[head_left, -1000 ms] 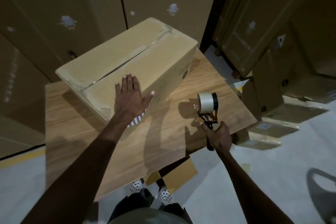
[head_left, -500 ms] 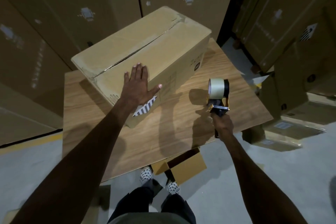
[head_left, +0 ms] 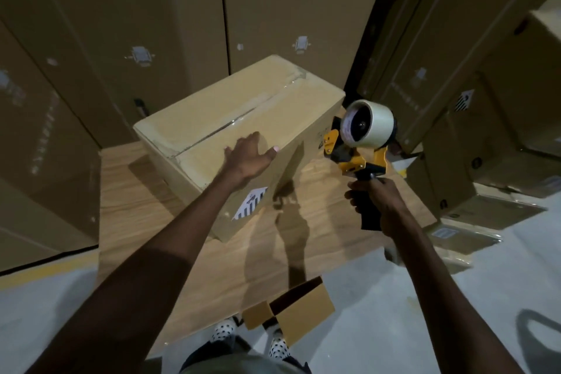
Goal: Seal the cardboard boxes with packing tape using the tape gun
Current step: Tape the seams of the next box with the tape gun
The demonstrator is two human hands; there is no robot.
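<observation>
- Tall stacked cartons [head_left: 303,3] fill the background, with more cartons piled at the right [head_left: 473,136].
- A wooden table [head_left: 145,209] stands in front of them on a pale floor [head_left: 379,322].
- The cardboard box [head_left: 243,118] rests on the table, turned at an angle, with a glossy strip of tape running along its top centre seam; a striped label [head_left: 250,207] sits on its near side face.
- A small open cardboard box [head_left: 291,313] lies on the floor at the table's near edge, beside the person's dotted shoes [head_left: 223,331].
- The tape gun [head_left: 361,143], yellow and black with a pale tape roll [head_left: 375,123] on top, is held up in the air just right of the cardboard box's right end, clear of the table.
- The left hand [head_left: 247,158] lies flat on the cardboard box at its near top edge, fingers straight and close together on the top, thumb spread out to the right.
- The right hand [head_left: 381,200] is wrapped tight around the tape gun's black handle, below the roll.
</observation>
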